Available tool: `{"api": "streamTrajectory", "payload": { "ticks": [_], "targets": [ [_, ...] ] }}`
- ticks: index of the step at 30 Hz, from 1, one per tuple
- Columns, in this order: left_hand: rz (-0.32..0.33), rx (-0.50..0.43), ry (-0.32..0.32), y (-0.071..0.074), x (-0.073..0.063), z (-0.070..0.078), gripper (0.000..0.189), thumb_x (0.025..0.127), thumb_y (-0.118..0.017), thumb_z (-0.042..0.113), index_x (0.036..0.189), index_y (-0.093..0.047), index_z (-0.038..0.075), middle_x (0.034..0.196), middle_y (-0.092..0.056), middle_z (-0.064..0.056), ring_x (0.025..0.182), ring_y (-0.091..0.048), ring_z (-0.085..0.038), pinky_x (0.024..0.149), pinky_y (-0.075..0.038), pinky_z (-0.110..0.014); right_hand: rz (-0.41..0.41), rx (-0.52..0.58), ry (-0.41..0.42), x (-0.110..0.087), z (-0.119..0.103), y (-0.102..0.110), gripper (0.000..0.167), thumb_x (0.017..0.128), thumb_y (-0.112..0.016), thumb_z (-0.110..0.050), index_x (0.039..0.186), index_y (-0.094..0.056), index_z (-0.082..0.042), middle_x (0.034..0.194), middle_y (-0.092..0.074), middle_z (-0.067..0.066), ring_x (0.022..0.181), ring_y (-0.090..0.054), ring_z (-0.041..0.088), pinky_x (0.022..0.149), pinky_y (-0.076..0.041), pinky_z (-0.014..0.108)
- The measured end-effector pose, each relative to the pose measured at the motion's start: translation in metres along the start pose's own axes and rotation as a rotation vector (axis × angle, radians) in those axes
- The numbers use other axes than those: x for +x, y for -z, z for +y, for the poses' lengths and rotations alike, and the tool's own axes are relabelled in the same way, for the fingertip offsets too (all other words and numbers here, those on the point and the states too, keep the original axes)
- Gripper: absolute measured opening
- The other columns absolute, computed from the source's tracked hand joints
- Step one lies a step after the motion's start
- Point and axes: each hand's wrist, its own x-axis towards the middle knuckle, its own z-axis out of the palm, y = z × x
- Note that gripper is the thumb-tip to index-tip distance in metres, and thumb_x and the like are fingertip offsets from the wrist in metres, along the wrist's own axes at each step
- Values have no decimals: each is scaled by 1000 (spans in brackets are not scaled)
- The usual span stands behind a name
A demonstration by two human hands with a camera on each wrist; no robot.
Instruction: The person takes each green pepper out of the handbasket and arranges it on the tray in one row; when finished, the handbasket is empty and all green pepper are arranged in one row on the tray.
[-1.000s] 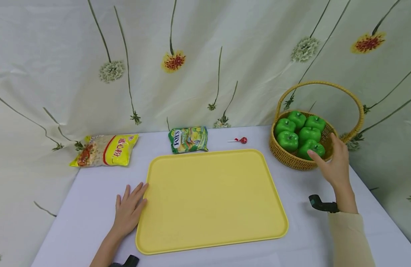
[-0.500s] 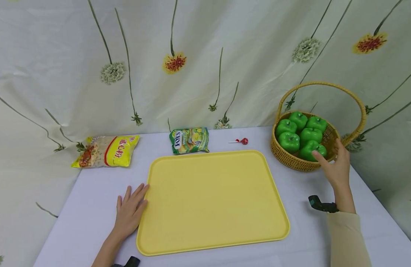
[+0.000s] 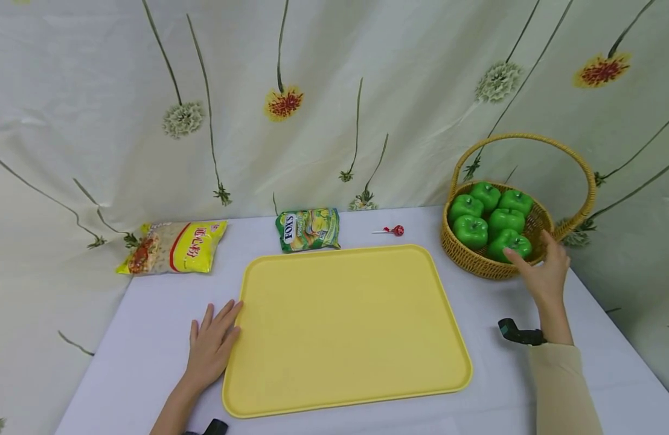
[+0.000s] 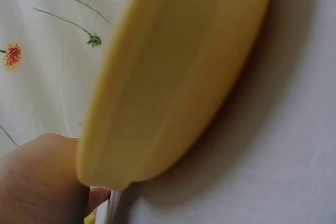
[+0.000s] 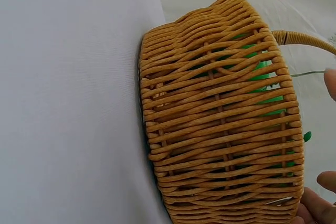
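In the head view my left hand (image 3: 211,350) lies beside the yellow tray (image 3: 345,329), fingers extended, fingertips at its left rim. The left wrist view shows the tray's underside edge (image 4: 152,87) close up. My right hand (image 3: 545,275) reaches over the front right rim of a wicker basket (image 3: 473,261). Its thumb is by the front green bell pepper (image 3: 509,246) and its fingers are spread past the rim; whether they touch the pepper is unclear. In the right wrist view the basket's woven side (image 5: 220,114) fills the middle, with fingertips (image 5: 317,205) at its rim.
Several more green bell peppers (image 3: 470,231) sit in the basket, under its tall arched handle (image 3: 521,136). Behind the tray lie a yellow noodle bag (image 3: 174,246), a green candy bag (image 3: 308,229) and a red lollipop (image 3: 398,230). A floral cloth (image 3: 323,139) hangs at the back.
My right hand has lowered slightly and shifted a little left at the basket's rim, its fingers coming down nearer the front pepper. The left hand stays by the tray.
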Motion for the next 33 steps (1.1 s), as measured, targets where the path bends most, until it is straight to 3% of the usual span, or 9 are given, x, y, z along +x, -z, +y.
{"api": "streamTrajectory", "payload": {
  "ticks": [21,33],
  "targets": [
    [-13,13,14,1,0,2,47,103,-45,25,147,-43,9,154,-34,-25,143,-8,-59,108,8,-75,-20,-90,48,3,4,-3,84,88,-72,-34,152,-29,-2,155,-26,27,138,-17,41,106,-23,64],
    [-26,19,24,1,0,2,47,103,-45,26,147,-42,9,155,-33,-25,143,-7,-58,108,8,-75,-16,-145,114,4,5,-6,77,90,-70,-32,148,-35,5,147,-30,36,135,-18,48,105,-17,66]
  ]
}}
